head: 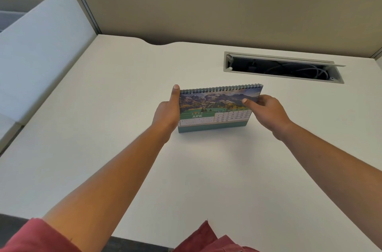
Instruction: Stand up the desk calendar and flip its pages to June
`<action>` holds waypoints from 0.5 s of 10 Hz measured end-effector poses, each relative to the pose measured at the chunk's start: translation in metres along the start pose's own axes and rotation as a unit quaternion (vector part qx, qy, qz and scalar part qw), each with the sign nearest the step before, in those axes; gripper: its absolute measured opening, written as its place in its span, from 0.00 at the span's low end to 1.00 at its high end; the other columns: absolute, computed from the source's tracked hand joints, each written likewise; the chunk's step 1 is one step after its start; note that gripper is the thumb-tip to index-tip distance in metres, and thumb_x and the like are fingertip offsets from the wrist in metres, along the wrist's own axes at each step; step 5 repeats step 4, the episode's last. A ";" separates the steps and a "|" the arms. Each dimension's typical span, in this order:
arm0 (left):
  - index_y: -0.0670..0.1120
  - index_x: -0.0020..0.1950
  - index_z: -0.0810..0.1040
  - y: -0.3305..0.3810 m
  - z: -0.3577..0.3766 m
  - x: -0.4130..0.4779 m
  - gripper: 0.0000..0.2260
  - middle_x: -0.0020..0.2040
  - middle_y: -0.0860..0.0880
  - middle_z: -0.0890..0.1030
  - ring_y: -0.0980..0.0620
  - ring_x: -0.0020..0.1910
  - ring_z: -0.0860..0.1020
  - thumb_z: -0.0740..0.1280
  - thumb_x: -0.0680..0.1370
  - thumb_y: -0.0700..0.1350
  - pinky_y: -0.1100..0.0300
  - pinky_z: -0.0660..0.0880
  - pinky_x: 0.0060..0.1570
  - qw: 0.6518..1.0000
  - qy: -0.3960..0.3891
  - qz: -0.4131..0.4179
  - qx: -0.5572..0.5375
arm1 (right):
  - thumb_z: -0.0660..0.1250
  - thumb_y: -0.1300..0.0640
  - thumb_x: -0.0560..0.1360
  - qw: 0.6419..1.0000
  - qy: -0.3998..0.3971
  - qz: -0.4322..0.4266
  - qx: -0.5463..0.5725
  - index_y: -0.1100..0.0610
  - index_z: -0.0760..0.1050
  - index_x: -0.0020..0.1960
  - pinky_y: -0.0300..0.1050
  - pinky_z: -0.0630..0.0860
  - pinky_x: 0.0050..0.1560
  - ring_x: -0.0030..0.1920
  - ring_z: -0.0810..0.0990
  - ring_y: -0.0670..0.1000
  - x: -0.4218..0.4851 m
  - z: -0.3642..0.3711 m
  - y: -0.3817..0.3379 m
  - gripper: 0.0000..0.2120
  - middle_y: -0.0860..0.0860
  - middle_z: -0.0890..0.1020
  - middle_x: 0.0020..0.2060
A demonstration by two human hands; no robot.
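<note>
The desk calendar stands upright on the white desk, its spiral binding along the top. The facing page shows a mountain photo, the word JUNE on a green band and a date grid. My left hand lies flat against the calendar's left edge, thumb pointing up to the binding. My right hand pinches the right edge, thumb on the front of the page and fingers behind it.
An open cable slot with wires inside is set into the desk behind and right of the calendar. Beige partition panels with labels 007 and 008 close the back. A white rounded divider stands at the left.
</note>
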State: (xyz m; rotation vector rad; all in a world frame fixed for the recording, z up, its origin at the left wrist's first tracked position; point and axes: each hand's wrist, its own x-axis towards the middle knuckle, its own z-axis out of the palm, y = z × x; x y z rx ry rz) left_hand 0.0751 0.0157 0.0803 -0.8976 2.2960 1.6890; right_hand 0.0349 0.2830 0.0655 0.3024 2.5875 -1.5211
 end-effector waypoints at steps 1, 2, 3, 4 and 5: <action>0.50 0.45 0.80 -0.002 0.003 0.000 0.36 0.42 0.50 0.81 0.51 0.38 0.74 0.48 0.71 0.78 0.57 0.66 0.34 1.000 -0.002 0.014 -0.002 | 0.68 0.39 0.72 1.000 0.001 -0.003 0.003 0.56 0.78 0.62 0.47 0.74 0.50 0.56 0.80 0.56 -0.001 -0.001 0.001 0.26 0.54 0.83 0.58; 0.49 0.59 0.77 -0.005 0.005 0.001 0.39 0.54 0.48 0.81 0.53 0.46 0.76 0.47 0.72 0.77 0.56 0.68 0.36 0.999 0.015 0.049 -0.001 | 0.65 0.33 0.70 1.000 0.007 0.002 -0.016 0.57 0.76 0.66 0.55 0.75 0.60 0.61 0.77 0.58 -0.003 -0.002 -0.001 0.35 0.55 0.81 0.63; 0.47 0.73 0.69 -0.009 0.004 0.004 0.42 0.72 0.46 0.74 0.46 0.67 0.74 0.45 0.73 0.75 0.46 0.73 0.59 0.991 0.062 0.112 0.049 | 0.61 0.28 0.69 0.999 0.038 0.000 -0.037 0.59 0.72 0.69 0.55 0.72 0.63 0.65 0.75 0.58 -0.004 -0.006 -0.003 0.42 0.56 0.78 0.67; 0.45 0.81 0.56 -0.012 -0.006 -0.003 0.37 0.83 0.49 0.54 0.51 0.81 0.51 0.46 0.80 0.68 0.51 0.51 0.78 0.953 0.138 0.235 0.129 | 0.59 0.27 0.70 0.992 0.119 -0.036 0.002 0.56 0.78 0.62 0.53 0.75 0.59 0.60 0.79 0.55 -0.005 -0.014 -0.006 0.37 0.53 0.83 0.59; 0.45 0.81 0.56 -0.012 -0.006 -0.003 0.37 0.83 0.49 0.54 0.51 0.81 0.51 0.46 0.80 0.68 0.51 0.51 0.78 0.953 0.138 0.235 0.129 | 0.59 0.27 0.70 0.992 0.119 -0.036 0.002 0.56 0.78 0.62 0.53 0.75 0.59 0.60 0.79 0.55 -0.005 -0.014 -0.006 0.37 0.53 0.83 0.59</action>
